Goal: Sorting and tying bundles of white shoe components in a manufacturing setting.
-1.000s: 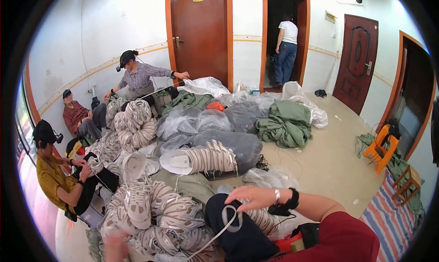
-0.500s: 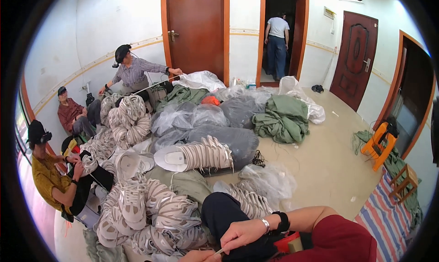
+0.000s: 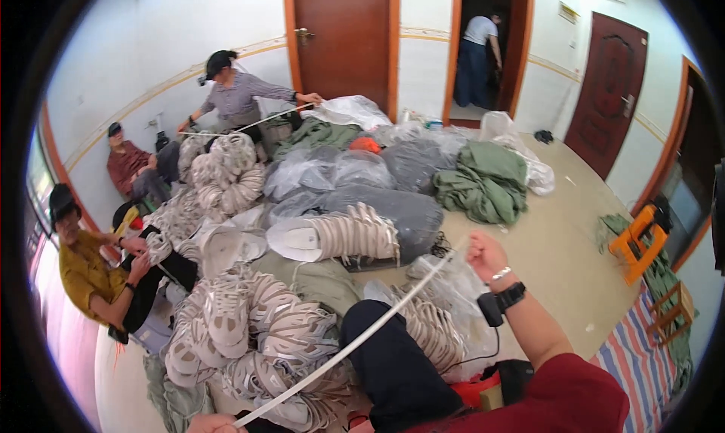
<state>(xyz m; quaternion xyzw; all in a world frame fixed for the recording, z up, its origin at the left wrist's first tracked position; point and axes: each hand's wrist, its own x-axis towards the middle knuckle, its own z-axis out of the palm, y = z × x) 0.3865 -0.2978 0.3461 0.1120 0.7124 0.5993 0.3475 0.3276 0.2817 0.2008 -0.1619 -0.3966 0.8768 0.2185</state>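
Note:
A long flat white shoelace (image 3: 355, 344) runs taut on a slant across my lap. Its upper end is pinched in my right hand (image 3: 487, 258), raised at the right with a bracelet and a black wristband below it. At the lower edge my left hand (image 3: 211, 424) closes on the other end; the picture cuts part of it off. Beneath and left of the lace lies a heap of beige and white shoe uppers (image 3: 291, 320). Another nested row of uppers (image 3: 427, 320) rests beside my dark-trousered knee (image 3: 377, 335).
Beyond are a long stack of uppers (image 3: 355, 237), grey plastic-wrapped bundles (image 3: 408, 214) and green cloth (image 3: 483, 180). Three people sit at the left; one in a striped shirt (image 3: 245, 97) also stretches a lace. Another person stands in a doorway. An orange stool (image 3: 638, 244) stands right.
My hands were together low in front of me. Now the right has swung up and forward, the left down and left, drawing the shoelace out. The view has shifted slightly.

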